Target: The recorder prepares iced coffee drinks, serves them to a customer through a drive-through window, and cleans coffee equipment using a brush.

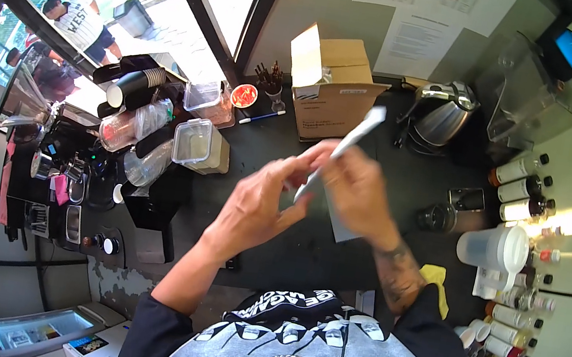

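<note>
Above the dark counter, both my hands are raised around a thin white paper piece (364, 127), seen nearly edge-on and slanting up to the right. My right hand (359, 191) grips it with curled fingers near its middle. On the other side, the fingertips and thumb of my left hand (256, 196) close on its lower part. Whether it is folded cannot be made out. Below my right hand lies a pale flat sheet (344, 230), partly covered by that hand. An open cardboard box (331, 114) stands just beyond my hands.
Left, clear plastic containers (208, 156), stacked cups (136, 87) and a red-filled bowl (244, 96) stand by the window. A steel kettle (445, 114) is at the back right. Bottles (522, 169) and a white-lidded pitcher (490, 247) line the right side, near a yellow cloth (436, 287).
</note>
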Available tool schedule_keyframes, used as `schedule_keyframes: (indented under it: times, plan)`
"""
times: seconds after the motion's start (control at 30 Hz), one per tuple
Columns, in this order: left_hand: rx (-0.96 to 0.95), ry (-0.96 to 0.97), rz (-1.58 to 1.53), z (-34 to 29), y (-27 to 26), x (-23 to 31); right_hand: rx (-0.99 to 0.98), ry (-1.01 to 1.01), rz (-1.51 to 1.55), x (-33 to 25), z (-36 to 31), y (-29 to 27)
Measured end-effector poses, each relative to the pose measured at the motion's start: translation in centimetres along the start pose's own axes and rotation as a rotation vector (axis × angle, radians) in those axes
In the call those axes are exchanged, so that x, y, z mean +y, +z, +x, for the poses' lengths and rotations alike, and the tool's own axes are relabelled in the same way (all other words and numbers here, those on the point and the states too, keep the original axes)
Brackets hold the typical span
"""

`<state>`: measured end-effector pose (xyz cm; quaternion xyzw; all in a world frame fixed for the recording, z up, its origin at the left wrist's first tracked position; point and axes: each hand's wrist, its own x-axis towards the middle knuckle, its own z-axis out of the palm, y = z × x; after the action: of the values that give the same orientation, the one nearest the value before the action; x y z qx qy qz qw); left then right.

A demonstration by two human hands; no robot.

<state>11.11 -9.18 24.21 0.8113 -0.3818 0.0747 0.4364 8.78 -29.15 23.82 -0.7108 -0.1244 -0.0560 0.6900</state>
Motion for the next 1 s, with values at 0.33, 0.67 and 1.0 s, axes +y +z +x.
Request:
schedule_keyframes:
  times: [0.33, 0.67, 1.0]
  plan:
    - [-0.448, -0.201, 0.461, 17.3, -1.2, -3.8, -0.729, 0.060, -0.997, 2.3, 22.0, -15.8]
    - [-0.222, -0.425, 0.799, 12.4, 0.7, -5.3, -0.723, -0.058, -0.888, 4.4, 22.3, -13.9]
    - [-0.196, -0.339, 0.928, 10.7, 1.3, -6.8, -0.733, 0.067, -1.002, 2.1, 20.9, -11.5]
